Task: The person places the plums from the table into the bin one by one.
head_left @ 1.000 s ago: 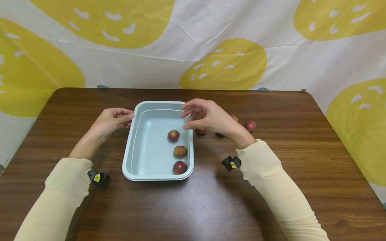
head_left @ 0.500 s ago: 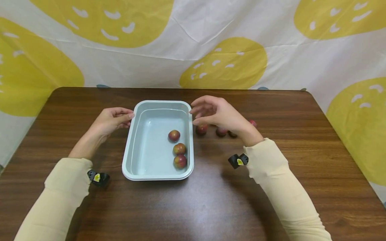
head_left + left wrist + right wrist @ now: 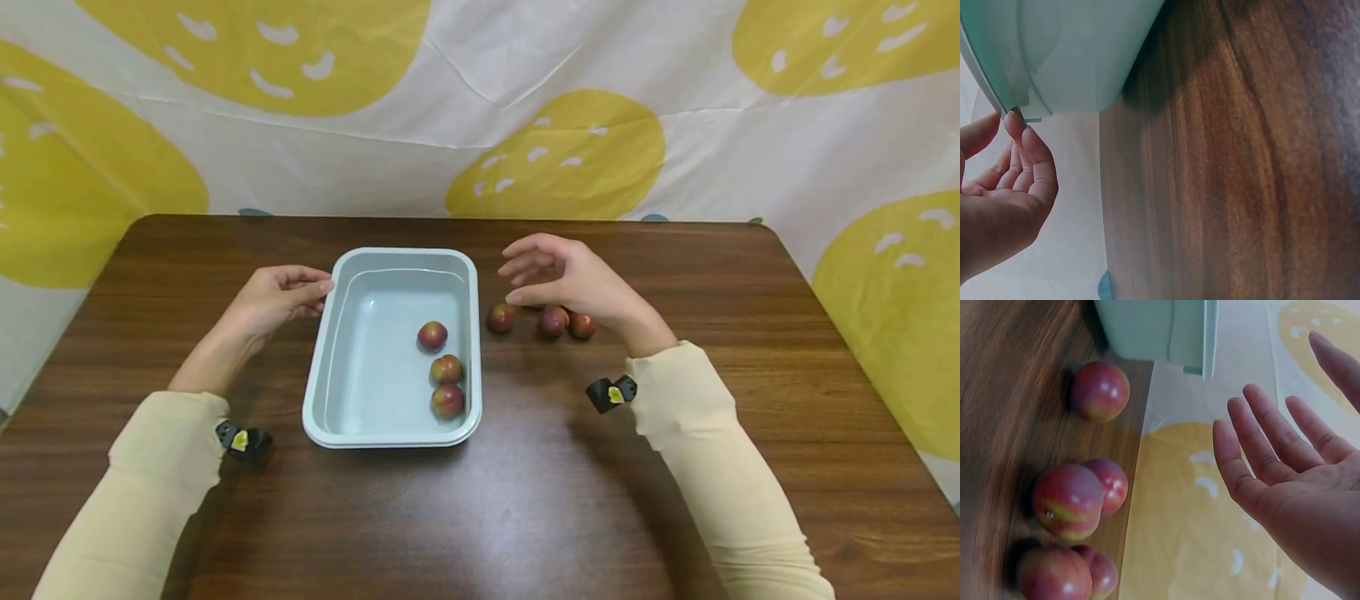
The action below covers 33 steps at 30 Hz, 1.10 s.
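Note:
A pale blue rectangular basin stands on the table, with three reddish plums along its right side: one higher up, and two touching below it, the middle plum and the lowest plum. My left hand pinches the basin's left rim between thumb and fingers, which the left wrist view shows close up. To the right of the basin, my right hand hovers with fingers spread and nothing held. Beneath it lie loose plums, among them a single plum nearest the basin.
Several more plums, including one plum with a yellow-green streak, sit grouped farther right on the brown wooden table. Behind the table's far edge hangs a white cloth printed with yellow shapes.
My right hand has drawn away from above the basin's right rim toward the right, baring plums beneath it. Inside the basin, the lowest plum has rolled up against the middle one. The left hand stays put.

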Available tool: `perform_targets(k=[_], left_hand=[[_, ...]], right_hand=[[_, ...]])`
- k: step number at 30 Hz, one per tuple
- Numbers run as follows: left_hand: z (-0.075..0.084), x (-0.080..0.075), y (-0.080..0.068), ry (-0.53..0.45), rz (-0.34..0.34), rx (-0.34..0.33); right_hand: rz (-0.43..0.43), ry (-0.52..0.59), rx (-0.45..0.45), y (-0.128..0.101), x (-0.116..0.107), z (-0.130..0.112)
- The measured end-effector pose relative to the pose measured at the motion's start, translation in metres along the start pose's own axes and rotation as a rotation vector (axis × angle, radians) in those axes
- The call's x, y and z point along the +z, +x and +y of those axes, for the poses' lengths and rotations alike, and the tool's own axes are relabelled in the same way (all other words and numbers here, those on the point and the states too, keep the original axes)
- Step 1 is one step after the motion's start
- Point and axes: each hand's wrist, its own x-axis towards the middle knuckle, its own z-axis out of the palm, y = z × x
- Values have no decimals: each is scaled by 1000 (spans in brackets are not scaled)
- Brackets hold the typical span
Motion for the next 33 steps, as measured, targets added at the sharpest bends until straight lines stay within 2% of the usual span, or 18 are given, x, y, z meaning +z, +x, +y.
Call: perform_targets(k=[4, 9, 17, 20, 27, 33], left_hand=[[15, 4, -11, 73, -3, 5], [20, 6, -15, 77, -4, -16], [18, 5, -13, 74, -3, -17], [19, 5, -14, 79, -3, -19], [18, 5, -14, 79, -7, -15], [13, 5, -11, 45, -5, 3]], right_hand=[[14, -4, 14, -3, -5, 3], [41, -7, 23, -8, -13, 8], [50, -38, 5, -17, -31, 19], [55, -14, 17, -22, -38, 24], [115, -74, 78, -36, -52, 32], [142, -63, 95, -46, -63, 40]])
